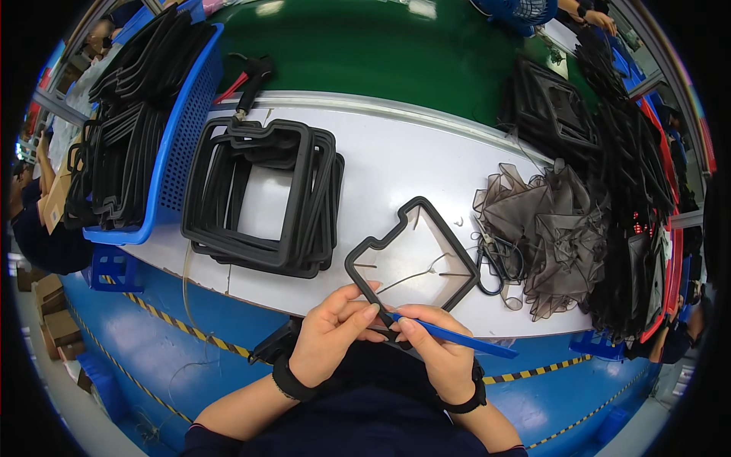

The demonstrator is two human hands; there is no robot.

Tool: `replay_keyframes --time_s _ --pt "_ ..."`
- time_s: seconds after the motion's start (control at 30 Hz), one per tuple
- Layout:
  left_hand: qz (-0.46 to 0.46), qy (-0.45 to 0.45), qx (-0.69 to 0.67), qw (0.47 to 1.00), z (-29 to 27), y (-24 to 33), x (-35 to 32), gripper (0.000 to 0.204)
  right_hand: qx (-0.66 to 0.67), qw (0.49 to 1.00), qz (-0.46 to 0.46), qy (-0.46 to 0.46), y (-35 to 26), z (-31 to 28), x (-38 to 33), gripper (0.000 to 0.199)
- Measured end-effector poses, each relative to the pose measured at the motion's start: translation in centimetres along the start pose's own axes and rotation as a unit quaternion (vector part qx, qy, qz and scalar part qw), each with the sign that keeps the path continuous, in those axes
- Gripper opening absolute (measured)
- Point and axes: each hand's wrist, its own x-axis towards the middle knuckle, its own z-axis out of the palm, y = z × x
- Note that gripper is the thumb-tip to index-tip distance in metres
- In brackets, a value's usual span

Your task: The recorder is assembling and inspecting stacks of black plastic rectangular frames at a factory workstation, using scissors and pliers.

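Head view: I see one white table (426, 152), one stack of black rubber frames (263, 194), one single frame (415, 255) at the near edge, left hand (331, 335) pinching it, right hand (442, 346) pinching one blue tool (464, 341).

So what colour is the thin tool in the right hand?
Blue tool, right hand; head view.

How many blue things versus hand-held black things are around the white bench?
Blue tool in the right hand: 1
Blue basket of black frames: 1
Black gasket frame held by the left hand: 1
Total: 3
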Motion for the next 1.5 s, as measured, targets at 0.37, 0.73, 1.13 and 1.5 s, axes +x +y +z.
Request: replay_keyframes --time_s 0.37,0.73,1.13,1.5 --pt "0.005 0.007 -0.012 1.0 0.0 0.0 -0.2 0.038 0.012 1.0 0.004 0.004 0.1 0.1 -0.2 0.018" --pt "0.023 -0.006 0.023 0.999 -0.6 -0.6 -0.1 0.033 -0.398 0.851 -0.341 0.02 0.5 1.5 0.2 0.03" --pt "0.01 0.058 -0.019 0.998 -2.8 -0.6 -0.4 0.018 -0.602 0.569 -0.318 0.461 -8.7 -21.1 4.1 0.023" --pt "0.062 0.046 0.094 0.993 -1.8 -1.1 0.6 0.021 -0.493 0.784 -0.271 0.261 -7.2 -14.7 4.9 0.02"
